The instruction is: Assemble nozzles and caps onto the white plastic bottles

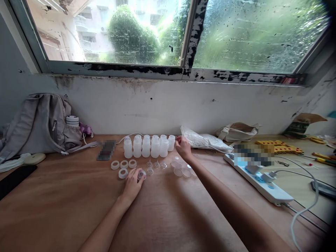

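Cloudy plastic baby bottles [146, 147] stand upright in a cluster at the back of the table. My right hand [183, 147] reaches to the right end of the cluster, its fingers closed at the side of the end bottle [171, 142]; the far fingers are partly hidden. Lower down, my left hand [133, 183] curls its fingers around a screw ring [141, 174] with a clear piece in it, on the table. Several white rings [124, 163] lie left of this hand. Clear silicone nipples [156, 164] sit right of it, then clear caps [178, 171] below my right forearm.
A grey backpack [47, 119] leans at the left wall, near a blurred phone [106, 150]. A white plastic bag [207, 140] lies behind my right hand. On the right are a power strip [262, 183] with cables, yellow parts [286, 148] and a cloth pouch [238, 132].
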`<state>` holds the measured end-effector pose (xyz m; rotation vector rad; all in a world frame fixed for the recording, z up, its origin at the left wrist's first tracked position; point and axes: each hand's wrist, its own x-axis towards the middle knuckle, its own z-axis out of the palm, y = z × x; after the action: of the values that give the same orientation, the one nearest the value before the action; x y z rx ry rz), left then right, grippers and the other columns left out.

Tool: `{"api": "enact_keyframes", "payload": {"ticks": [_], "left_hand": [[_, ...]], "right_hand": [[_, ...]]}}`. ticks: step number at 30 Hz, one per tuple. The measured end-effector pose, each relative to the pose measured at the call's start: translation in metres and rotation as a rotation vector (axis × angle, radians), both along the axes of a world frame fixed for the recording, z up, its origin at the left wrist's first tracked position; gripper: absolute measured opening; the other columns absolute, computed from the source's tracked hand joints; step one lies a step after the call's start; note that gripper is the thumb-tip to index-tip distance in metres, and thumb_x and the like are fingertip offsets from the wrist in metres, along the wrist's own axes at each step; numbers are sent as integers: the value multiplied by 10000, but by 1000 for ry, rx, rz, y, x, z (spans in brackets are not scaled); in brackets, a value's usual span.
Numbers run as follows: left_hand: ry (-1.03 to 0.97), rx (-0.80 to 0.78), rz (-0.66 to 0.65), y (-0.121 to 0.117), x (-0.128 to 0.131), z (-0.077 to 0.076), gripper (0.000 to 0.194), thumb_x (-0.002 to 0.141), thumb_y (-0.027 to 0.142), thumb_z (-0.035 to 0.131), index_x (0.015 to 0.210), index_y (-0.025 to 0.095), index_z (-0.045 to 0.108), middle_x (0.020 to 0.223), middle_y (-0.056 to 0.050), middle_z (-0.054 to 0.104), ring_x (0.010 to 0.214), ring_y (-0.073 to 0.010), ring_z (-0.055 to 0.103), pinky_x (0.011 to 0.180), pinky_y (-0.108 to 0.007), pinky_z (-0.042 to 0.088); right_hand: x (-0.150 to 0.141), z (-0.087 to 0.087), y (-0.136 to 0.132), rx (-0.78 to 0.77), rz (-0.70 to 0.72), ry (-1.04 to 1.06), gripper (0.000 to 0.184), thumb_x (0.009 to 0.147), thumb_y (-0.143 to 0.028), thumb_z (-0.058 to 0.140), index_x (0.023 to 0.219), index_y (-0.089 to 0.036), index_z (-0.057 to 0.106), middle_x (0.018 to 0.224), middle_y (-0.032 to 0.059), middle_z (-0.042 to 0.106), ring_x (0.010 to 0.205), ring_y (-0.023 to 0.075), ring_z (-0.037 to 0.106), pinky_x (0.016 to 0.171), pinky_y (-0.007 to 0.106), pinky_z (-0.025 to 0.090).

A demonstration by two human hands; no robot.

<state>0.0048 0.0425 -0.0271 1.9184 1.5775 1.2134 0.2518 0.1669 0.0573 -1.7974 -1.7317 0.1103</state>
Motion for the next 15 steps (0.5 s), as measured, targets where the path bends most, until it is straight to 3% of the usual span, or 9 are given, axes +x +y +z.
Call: {"api": "enact_keyframes", "payload": {"ticks": [5,11,15], "left_hand": [[63,33,8,3,-3,-4,331,775,357,507,1051,175,526,1044,-91,592,1002,-229,525,870,-387,403],[79,75,12,3,-2,-4,345,779,368,510,1072,188,486,1040,-85,583,1005,-230,527,853,-382,415],[81,108,7,2,-1,-5,365,779,356,518,1104,205,450,1076,-78,565,1027,-221,518,867,-378,412]], "right_hand": [[0,7,-47,-157,172,-256,171,661,-354,579,664,-185,604,760,73,615,869,279,490,733,369,313],[11,-6,-87,-278,281,-416,207,601,-200,650,806,-194,622,882,76,633,937,284,483,773,403,283],[5,-3,-82,-242,280,-403,339,701,-372,574,1003,-217,556,1018,85,584,1002,282,460,801,420,294]]}}
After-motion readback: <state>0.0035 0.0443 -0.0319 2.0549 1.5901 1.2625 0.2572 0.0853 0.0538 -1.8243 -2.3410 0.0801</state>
